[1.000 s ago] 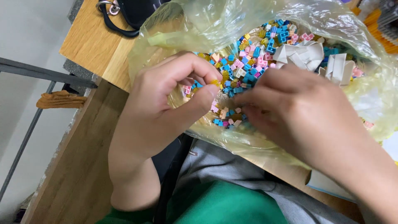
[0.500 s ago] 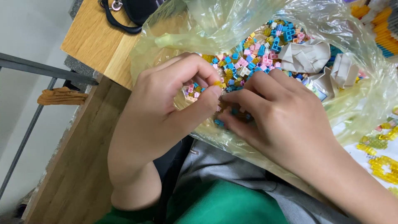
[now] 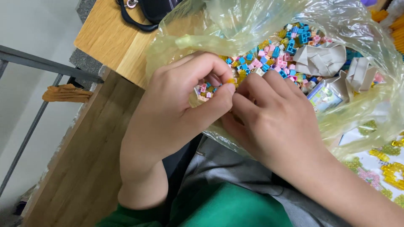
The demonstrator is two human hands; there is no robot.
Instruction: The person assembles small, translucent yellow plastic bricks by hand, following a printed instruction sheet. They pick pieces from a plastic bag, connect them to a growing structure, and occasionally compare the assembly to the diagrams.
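Note:
My left hand (image 3: 176, 113) and my right hand (image 3: 273, 122) meet at the near edge of a clear yellowish plastic bag (image 3: 235, 25). Between my left thumb and forefinger sits a tiny yellow block (image 3: 231, 80), and my right fingertips touch it from the other side. Inside the bag lies a heap of several small blue, pink and yellow blocks (image 3: 273, 59). Crumpled white paper packets (image 3: 324, 59) rest on that heap. My palms hide the blocks right under the hands.
The bag lies on a wooden table (image 3: 109, 38). A black bag strap (image 3: 134, 21) sits at the table's far edge. A printed sheet with yellow block pieces (image 3: 387, 168) shows at the right. My grey and green clothing (image 3: 227, 193) fills the bottom. A metal rail (image 3: 42, 63) runs at the left.
Both hands stayed together at the bag's edge, fingers shifting slightly around the small yellow block. The view moved, so the bag and printed sheet sit lower and more to the right.

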